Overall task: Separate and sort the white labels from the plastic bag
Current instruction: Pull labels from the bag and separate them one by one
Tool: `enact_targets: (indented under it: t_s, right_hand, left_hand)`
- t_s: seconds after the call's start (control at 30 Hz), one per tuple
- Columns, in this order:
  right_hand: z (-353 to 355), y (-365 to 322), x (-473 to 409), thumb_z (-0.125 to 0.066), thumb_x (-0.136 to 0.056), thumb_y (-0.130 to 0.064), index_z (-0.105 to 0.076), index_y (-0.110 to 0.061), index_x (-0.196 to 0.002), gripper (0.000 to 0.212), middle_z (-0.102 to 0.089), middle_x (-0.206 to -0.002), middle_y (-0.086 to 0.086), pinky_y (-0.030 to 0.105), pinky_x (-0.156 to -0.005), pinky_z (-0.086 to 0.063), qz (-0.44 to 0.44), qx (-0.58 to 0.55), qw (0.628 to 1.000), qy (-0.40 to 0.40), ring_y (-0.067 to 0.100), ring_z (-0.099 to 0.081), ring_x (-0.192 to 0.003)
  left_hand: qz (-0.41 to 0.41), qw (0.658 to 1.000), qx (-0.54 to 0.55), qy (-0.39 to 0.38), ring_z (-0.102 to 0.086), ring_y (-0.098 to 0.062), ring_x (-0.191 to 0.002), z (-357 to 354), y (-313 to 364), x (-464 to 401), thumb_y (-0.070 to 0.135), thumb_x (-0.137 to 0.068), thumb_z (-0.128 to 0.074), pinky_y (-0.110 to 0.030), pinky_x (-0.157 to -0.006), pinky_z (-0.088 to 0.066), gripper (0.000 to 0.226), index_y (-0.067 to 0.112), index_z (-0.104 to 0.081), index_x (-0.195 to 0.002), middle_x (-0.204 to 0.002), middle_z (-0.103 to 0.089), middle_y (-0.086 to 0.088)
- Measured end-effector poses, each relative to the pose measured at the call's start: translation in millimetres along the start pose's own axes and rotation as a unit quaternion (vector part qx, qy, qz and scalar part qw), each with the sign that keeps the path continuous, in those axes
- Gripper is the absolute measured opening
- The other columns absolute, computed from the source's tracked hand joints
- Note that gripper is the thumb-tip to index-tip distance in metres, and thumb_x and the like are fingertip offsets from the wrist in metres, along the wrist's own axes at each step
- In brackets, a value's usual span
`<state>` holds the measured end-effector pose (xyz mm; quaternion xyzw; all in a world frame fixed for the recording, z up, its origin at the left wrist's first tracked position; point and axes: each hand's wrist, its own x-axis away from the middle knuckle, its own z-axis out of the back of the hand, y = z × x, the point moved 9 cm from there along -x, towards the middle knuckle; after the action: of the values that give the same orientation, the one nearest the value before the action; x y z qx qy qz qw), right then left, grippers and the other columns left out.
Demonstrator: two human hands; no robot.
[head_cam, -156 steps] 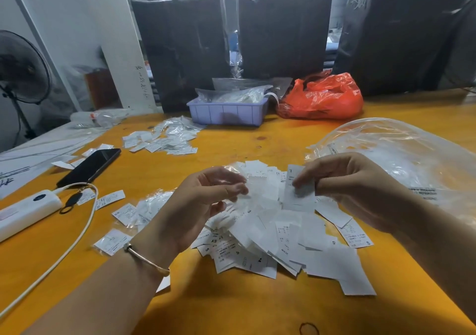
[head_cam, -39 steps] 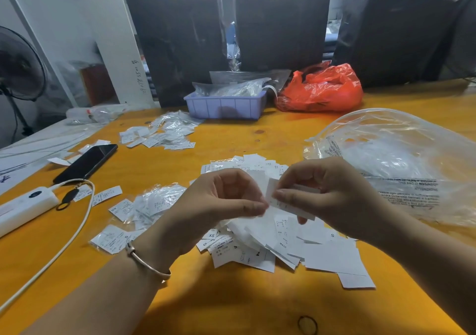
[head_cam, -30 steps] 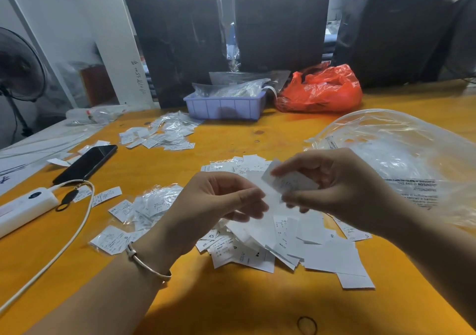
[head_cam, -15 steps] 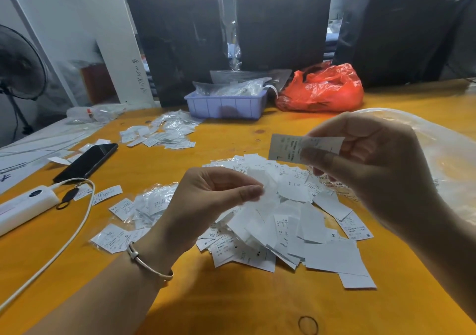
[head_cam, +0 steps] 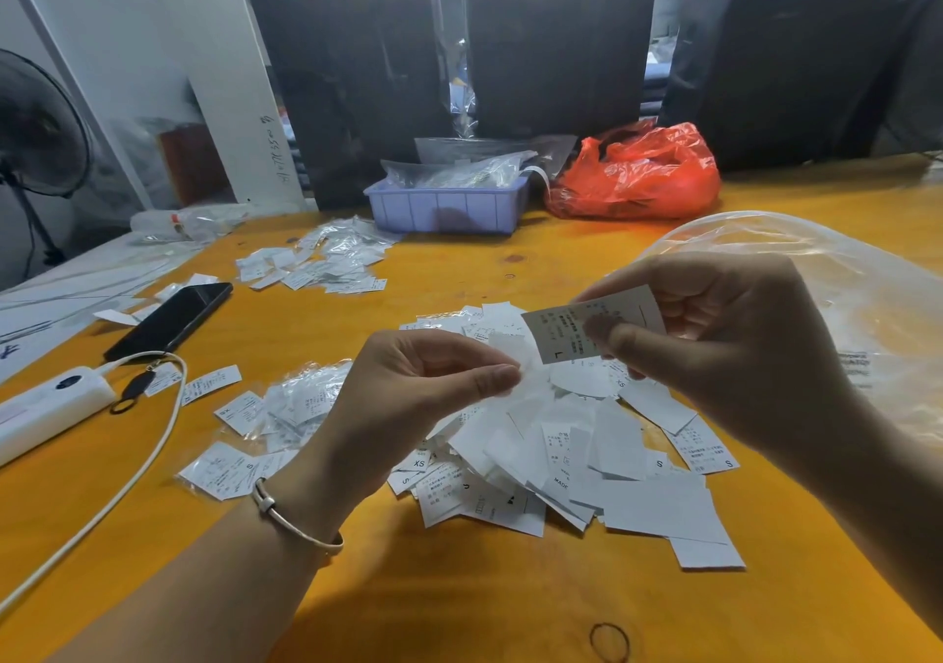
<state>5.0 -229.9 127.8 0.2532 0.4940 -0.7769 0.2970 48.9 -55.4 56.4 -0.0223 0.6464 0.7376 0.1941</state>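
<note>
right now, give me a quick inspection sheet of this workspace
surface: orange table, mostly covered.
job's things: loose white labels heaped centre; clear plastic bag at right.
clutter: phone, purple tray, orange bag.
grippers: right hand pinches a label marked L; left hand pinches a label in the heap.
cables: white cable from power bank.
surroundings: wrapped black bundles, fan.

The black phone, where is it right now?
Head view, left side: the black phone lies on the yellow table, between the white power bank and the far label pile.
</note>
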Motion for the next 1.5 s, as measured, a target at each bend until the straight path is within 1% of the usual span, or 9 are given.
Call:
enact_targets:
  t_s: [0.57, 0.7, 0.87, 0.93, 1.07, 1.2, 1.33, 1.43, 1.5]
  right_hand:
    - [-31.8, 35.5, 4.7, -0.073, -0.079, -0.003, -0.075, -0.014, -0.088, 0.015, -0.071, -0.07, 0.001, 0.017, -0.05, -0.05, -0.092, -0.018, 0.983, -0.157, 0.006, -0.06, -0.053]
    - [-26.4, 39.3, 6.0, -0.077, -0.075, -0.01, -0.068, -0.01, -0.102, 0.028, -0.073, -0.073, 0.003, 0.014, -0.05, -0.048, -0.083, -0.043, 0.994, -0.056, 0.011, -0.065, -0.055]
    - [-19.0, 35.9, 12.5, -0.07, -0.085, -0.012, -0.073, -0.012, -0.096, 0.011, -0.074, -0.079, -0.002, 0.024, -0.054, -0.055, -0.046, 0.058, 0.996, 0.048, 0.008, -0.068, -0.06]
    - [-23.7, 33.4, 14.2, -0.064, -0.09, -0.014, -0.073, -0.013, -0.103, 0.016, -0.074, -0.082, -0.001, 0.031, -0.056, -0.057, -0.034, 0.11, 0.993, 0.036, 0.005, -0.068, -0.062]
    - [-39.7, 37.0, 15.1, -0.051, -0.098, -0.018, -0.064, -0.018, -0.124, 0.03, -0.073, -0.079, 0.002, 0.014, -0.046, -0.039, -0.047, 0.173, 0.983, -0.034, -0.008, -0.054, -0.051]
    - [-38.3, 48.3, 16.2, -0.042, -0.1, -0.026, -0.05, -0.027, -0.137, 0.039, -0.072, -0.079, -0.001, 0.033, -0.059, -0.045, -0.112, 0.173, 0.978, -0.031, 0.003, -0.051, -0.056]
    - [-42.1, 42.6, 18.0, -0.025, -0.093, -0.055, -0.044, -0.025, -0.142, 0.06, -0.072, -0.102, 0.004, 0.037, -0.075, -0.048, -0.107, 0.208, 0.97, -0.067, 0.022, -0.063, -0.091]
    - [-60.8, 41.2, 24.0, -0.011, -0.085, -0.076, -0.028, -0.031, -0.149, 0.08, -0.066, -0.121, -0.005, 0.029, -0.077, -0.043, -0.091, 0.241, 0.954, -0.154, 0.011, -0.058, -0.105]
    - [-68.8, 40.6, 25.9, -0.015, -0.082, -0.077, -0.03, -0.035, -0.148, 0.08, -0.065, -0.122, -0.01, 0.021, -0.069, -0.041, -0.077, 0.234, 0.951, -0.188, -0.001, -0.056, -0.09]
  left_hand:
    - [0.03, 0.997, -0.034, -0.065, -0.073, -0.014, -0.072, -13.1, -5.7, 2.6, 0.035, -0.072, -0.075, -0.021, -0.065, -0.058, 0.02, 0.023, -0.081, -0.085, -0.081, -0.078, -0.003]
    - [0.053, 0.996, -0.015, -0.063, -0.073, -0.017, -0.07, -15.0, -10.5, 1.9, 0.033, -0.072, -0.075, -0.022, -0.064, -0.058, 0.022, 0.017, -0.08, -0.086, -0.079, -0.077, -0.009]
    - [0.077, 0.995, 0.056, -0.039, -0.075, -0.024, -0.077, -11.5, -13.0, -0.1, 0.03, -0.072, -0.074, -0.022, -0.062, -0.057, 0.018, 0.019, -0.08, -0.086, -0.088, -0.077, -0.011]
    - [0.08, 0.994, 0.075, -0.027, -0.076, -0.026, -0.078, -9.6, -13.7, -0.2, 0.029, -0.072, -0.074, -0.021, -0.061, -0.057, 0.019, 0.017, -0.079, -0.085, -0.089, -0.077, -0.012]
    - [0.085, 0.994, 0.067, -0.015, -0.076, -0.026, -0.079, -8.0, -16.4, -0.5, 0.029, -0.071, -0.073, -0.022, -0.062, -0.058, 0.03, 0.008, -0.073, -0.093, -0.088, -0.078, -0.01]
    - [0.084, 0.994, 0.065, -0.004, -0.076, -0.026, -0.077, -8.0, -16.8, -1.6, 0.028, -0.07, -0.073, -0.024, -0.064, -0.06, 0.03, 0.007, -0.071, -0.092, -0.087, -0.078, -0.011]
    - [0.078, 0.994, 0.071, 0.006, -0.076, -0.024, -0.077, -5.3, -16.0, -2.1, 0.027, -0.071, -0.072, -0.022, -0.06, -0.057, 0.032, 0.005, -0.07, -0.093, -0.086, -0.078, -0.01]
    - [0.071, 0.995, 0.075, -0.002, -0.074, -0.018, -0.071, -7.4, -15.3, -1.3, 0.026, -0.071, -0.074, -0.019, -0.058, -0.054, 0.026, 0.007, -0.074, -0.089, -0.082, -0.077, -0.007]
    - [0.067, 0.995, 0.073, -0.005, -0.071, -0.014, -0.07, -8.3, -16.1, -1.0, 0.027, -0.071, -0.075, -0.018, -0.058, -0.052, 0.025, 0.009, -0.076, -0.087, -0.082, -0.076, -0.007]
